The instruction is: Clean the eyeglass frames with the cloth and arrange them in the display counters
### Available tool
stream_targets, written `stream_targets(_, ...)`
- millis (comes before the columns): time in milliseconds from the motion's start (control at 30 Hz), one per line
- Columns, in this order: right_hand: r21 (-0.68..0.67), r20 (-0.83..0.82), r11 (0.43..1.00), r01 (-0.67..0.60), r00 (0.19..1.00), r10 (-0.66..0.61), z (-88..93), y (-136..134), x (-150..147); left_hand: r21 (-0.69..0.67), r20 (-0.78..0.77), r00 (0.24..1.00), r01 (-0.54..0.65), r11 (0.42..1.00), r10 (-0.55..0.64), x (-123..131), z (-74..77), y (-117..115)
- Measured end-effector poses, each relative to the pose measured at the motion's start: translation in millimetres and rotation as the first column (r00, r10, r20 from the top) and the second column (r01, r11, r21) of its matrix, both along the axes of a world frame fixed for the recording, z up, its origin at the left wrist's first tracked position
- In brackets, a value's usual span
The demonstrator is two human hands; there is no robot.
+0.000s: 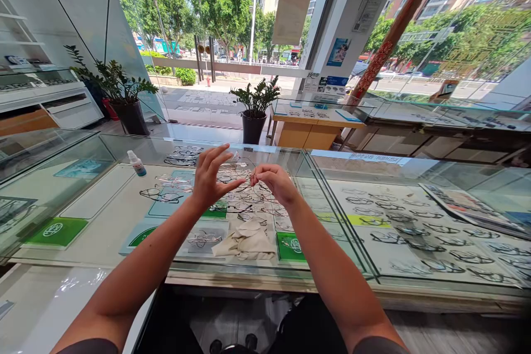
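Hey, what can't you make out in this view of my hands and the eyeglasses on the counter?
In the head view:
- Thin wire eyeglass frame: the right hand hides the pinched part.
- Frames beneath the left hand: hidden by that hand.
- Small white plastic bottle: label too small to read.
- Crumpled beige cloth: hides whatever lies beneath it.
- Dark-rimmed eyeglass frames at the far right: cut off by the picture's edge.

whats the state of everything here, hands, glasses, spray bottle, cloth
left hand, raised, open, fingers spread
right hand, fingers pinched
thin eyeglass frame, held up in right hand's pinch
spray bottle, upright, capped
beige cloth, crumpled
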State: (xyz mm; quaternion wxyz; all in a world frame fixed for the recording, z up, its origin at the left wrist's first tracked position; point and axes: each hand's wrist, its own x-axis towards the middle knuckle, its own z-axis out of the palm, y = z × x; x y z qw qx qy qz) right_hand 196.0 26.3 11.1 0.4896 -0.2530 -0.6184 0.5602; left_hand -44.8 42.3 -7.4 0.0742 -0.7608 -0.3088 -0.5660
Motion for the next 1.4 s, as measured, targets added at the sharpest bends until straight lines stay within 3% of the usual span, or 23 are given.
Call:
stream_targets(133, 0.06, 0.036, 0.998, -0.028, 0.999, 0.026, -1.1, 1, 1, -0.057, -0.075, 0.997, -0.003, 0.998, -0.002, -4, -1.7, 3)
stream_targets(433, 0.172, 0.112, 0.985, 0.002, 0.993, -0.021, 1.8, -4, 1, -0.142, -0.021, 0.999, 0.03, 0.989, -0.034, -5, 0.7, 3)
stream_targets(833, 0.236, 0.227, 0.972, 0.012, 0.972, -0.067, 0.2, -2, 4, -0.154, -0.148, 0.988, 0.022, 0.988, -0.045, -9, 7.9, 4)
stream_targets(1000, 0.25, 0.239, 0.968, 0.021, 0.967, -0.083, 1.6, -1, 6, 0.008, -0.2, 0.979, 0.028, 1.0, -0.026, -10, 3.1, 7)
stream_targets(1133, 0.284, 0.195, 0.955, 0.08, 0.971, -0.139, 4.6, -2, 5, 0.135, -0.133, 0.991, -0.004, 0.991, 0.023, -10, 2.0, 11)
stream_targets(1267, 0.406, 0.076, 0.882, 0.241, 0.953, -0.295, 16.0, -10, 5, 0.211, -0.008, 0.999, -0.043, 0.977, 0.046, -11, 17.4, 9)
stream_targets(1400, 0.613, 0.093, 0.736, 0.286, 0.899, -0.427, 49.1, -24, 8, 0.27, 0.117, 0.993, -0.052, 0.961, 0.021, -11, 55.3, 1)
